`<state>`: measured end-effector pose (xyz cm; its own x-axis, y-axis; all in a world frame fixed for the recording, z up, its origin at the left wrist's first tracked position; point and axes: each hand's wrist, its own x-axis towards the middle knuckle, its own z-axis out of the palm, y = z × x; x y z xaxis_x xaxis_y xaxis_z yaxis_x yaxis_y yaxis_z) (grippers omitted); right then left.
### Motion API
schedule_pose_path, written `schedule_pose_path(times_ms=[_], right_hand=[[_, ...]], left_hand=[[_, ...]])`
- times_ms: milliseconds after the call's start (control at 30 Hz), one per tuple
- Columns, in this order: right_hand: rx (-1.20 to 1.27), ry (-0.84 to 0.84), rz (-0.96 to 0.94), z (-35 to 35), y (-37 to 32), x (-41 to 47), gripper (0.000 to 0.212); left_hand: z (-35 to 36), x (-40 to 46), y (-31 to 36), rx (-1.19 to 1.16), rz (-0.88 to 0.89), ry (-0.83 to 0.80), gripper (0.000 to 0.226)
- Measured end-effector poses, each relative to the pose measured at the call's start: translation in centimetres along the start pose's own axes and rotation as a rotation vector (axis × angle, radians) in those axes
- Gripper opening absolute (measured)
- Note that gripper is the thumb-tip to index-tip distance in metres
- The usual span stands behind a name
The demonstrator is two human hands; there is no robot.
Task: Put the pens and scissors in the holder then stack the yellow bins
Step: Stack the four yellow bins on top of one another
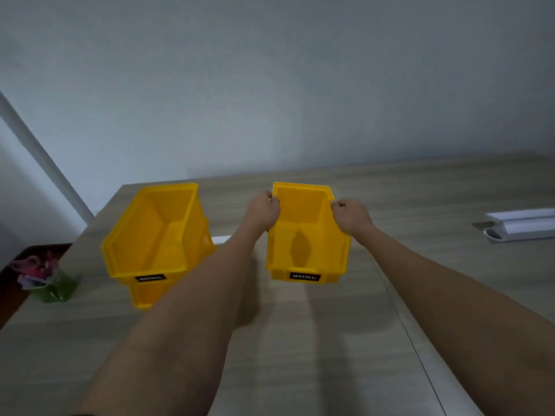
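Two hands are on one yellow bin [307, 235], which sits right of centre on the table [330, 340]. My left hand [262, 210] has its grip closed over the bin's left rim, my right hand [350, 214] likewise over the right rim. Its label faces me. To the left stands a stack of yellow bins [156, 235] (one nested on another, the lower showing only at the front). At the table's left edge is a green holder [54, 288] with red-handled items inside; the picture is too blurred to say which.
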<state>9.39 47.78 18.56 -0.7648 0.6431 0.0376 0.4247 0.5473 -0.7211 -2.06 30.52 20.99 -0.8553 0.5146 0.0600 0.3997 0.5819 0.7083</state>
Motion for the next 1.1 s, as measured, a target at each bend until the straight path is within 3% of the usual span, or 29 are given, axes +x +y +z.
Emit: schedule_pose_path(times_ms=[200,467,900,1100], right_hand=[[0.134,0.077,-0.063,0.4,-11.4,0.3,0.048],[0.206,0.111,-0.113,4.4,-21.5,-0.5,0.049],[0.189,0.082,-0.151,12.2,-31.8,-1.5,0.049],[0.151,0.068,-0.154,14.2,-33.2,-1.5,0.048]], left_hand=[[-11.0,1.3,-1.1,-0.038,0.054,0.118,0.04],[-22.1,1.7,-4.6,-0.055,0.084,0.147,0.045],[-31.5,1.7,-12.9,-0.137,0.006,0.164,0.039],[-32.4,1.8,-15.4,-0.155,0.003,0.158,0.021]])
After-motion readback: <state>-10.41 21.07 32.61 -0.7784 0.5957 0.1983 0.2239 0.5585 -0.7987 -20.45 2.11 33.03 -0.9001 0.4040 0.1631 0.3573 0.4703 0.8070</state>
